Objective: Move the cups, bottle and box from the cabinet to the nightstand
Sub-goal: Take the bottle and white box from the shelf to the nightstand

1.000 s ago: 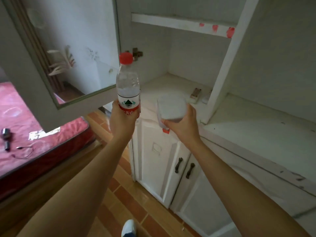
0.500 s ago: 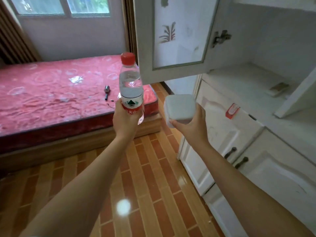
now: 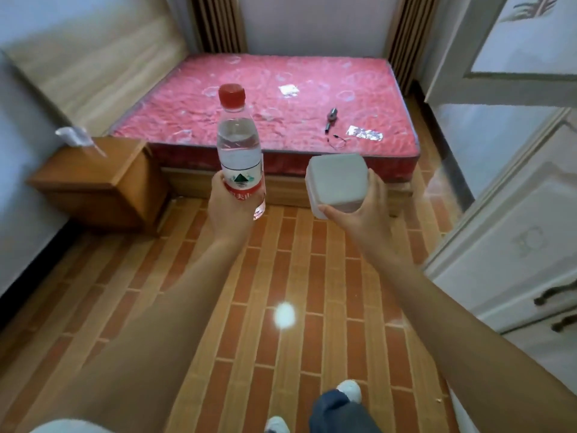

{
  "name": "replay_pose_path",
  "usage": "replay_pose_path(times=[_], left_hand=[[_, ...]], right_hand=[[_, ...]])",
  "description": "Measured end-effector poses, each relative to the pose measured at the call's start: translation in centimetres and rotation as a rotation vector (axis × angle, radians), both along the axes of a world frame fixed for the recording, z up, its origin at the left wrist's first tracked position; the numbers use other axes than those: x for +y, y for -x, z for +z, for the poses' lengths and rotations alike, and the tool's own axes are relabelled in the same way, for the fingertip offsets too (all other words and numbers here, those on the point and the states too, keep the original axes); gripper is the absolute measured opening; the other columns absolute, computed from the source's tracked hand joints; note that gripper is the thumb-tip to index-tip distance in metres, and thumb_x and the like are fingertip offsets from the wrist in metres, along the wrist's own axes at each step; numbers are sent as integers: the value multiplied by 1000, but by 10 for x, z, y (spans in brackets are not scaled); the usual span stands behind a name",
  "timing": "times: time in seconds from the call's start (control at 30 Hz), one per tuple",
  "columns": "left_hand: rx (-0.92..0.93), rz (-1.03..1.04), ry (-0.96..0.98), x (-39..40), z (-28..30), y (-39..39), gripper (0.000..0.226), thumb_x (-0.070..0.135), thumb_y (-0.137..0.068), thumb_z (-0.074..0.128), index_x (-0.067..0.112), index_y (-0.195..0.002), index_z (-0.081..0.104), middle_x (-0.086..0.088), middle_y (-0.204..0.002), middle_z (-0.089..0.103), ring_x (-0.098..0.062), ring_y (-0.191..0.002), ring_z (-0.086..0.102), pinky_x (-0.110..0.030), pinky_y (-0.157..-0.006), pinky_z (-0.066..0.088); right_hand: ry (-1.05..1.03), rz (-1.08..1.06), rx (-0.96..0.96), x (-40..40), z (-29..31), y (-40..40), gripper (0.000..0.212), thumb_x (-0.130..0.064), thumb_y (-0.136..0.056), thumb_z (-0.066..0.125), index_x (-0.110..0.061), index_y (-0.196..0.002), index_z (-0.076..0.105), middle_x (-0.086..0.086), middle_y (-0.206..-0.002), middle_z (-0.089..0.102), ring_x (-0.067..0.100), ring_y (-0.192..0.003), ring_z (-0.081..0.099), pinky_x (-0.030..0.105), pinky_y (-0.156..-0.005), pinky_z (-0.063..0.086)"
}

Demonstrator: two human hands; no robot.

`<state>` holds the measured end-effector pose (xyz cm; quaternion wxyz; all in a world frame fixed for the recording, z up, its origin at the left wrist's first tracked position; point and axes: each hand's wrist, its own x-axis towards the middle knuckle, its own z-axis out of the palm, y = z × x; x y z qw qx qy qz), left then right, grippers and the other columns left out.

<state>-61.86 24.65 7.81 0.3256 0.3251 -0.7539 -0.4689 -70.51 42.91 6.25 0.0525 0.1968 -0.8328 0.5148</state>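
1. Red-capped and clear, the bottle (image 3: 239,151) is held upright in the left hand (image 3: 231,210), whose fingers are wrapped tightly around its labelled lower part.
2. Water is seen inside the bottle, and its base is hidden behind the left hand.
3. A pale grey box (image 3: 336,182) with rounded corners is gripped in the right hand (image 3: 359,214), the thumb pressed along its lower edge and the fingers curled behind its right side.
4. Both items are carried in the air above the brick-patterned floor (image 3: 281,276), side by side but apart.
5. The wooden nightstand (image 3: 103,179) is seen to the left, beside the bed, well apart from both hands.
6. Something pale and blurred (image 3: 75,136) is seen at the back of the nightstand's top; what it is cannot be told.
7. A red mattress (image 3: 281,98) is seen ahead, with a small dark tool (image 3: 331,115) and scraps of foil (image 3: 363,132) lying on it.
8. The white cabinet (image 3: 515,245) is seen at the right edge, with its glazed door (image 3: 524,48) swung open above.
9. A trouser leg (image 3: 337,412) and white shoes are visible at the bottom edge.
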Motion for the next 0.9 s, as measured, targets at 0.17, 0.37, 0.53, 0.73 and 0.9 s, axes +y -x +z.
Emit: replay_pose_path(times=[0.17,0.37,0.53,0.73,0.9], left_hand=[[-1,170,-5,-14,-5,-73,58,25,-73,76,17,-122,46,13,-104,50,-4,-94,49,-20,-80,38],[-23,392,-22,2,-10,-150,62,33,-71,76,19,-122,45,3,-116,60,-12,-100,56,-25,-81,41],[-48,556,-11,43,-13,-208,64,28,-71,77,15,-124,45,-4,-121,59,-20,-110,56,-26,-86,42],[-67,696,2,79,-14,-262,64,24,-72,77,12,-125,45,-7,-123,59,-23,-111,56,-27,-87,43],[-70,773,2,87,-10,-296,62,23,-73,77,12,-124,45,-6,-123,58,-23,-111,56,-24,-85,41]], right_hand=[[-39,170,7,-27,-3,-45,101,-36,-65,80,-12,-142,19,5,-144,27,7,-123,30,19,-98,29],[-52,353,42,-33,-9,-84,98,-35,-64,81,-9,-140,24,10,-139,32,17,-126,33,24,-101,31],[-50,513,42,-15,-8,-115,95,-35,-65,81,-11,-139,26,8,-136,34,15,-122,35,24,-97,34],[-64,647,36,3,-12,-152,93,-36,-66,80,-12,-138,26,7,-135,35,10,-118,33,24,-97,34],[-64,702,35,4,-11,-176,93,-35,-67,79,-12,-138,26,8,-136,34,15,-123,34,26,-98,35]])
